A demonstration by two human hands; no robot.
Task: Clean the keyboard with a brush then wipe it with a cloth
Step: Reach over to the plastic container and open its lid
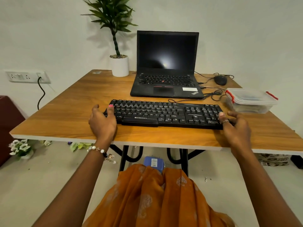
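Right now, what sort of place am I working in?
Most likely a home office or study corner. An open laptop with a wired mouse stands on a wooden desk, a black keyboard lies in front, and a potted plant sits against a plain wall with a socket strip.

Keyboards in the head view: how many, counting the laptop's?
2. A black keyboard lies near the table's front edge, left hand and right hand gripping its ends. The other is built into the open laptop behind it. None looks hidden.
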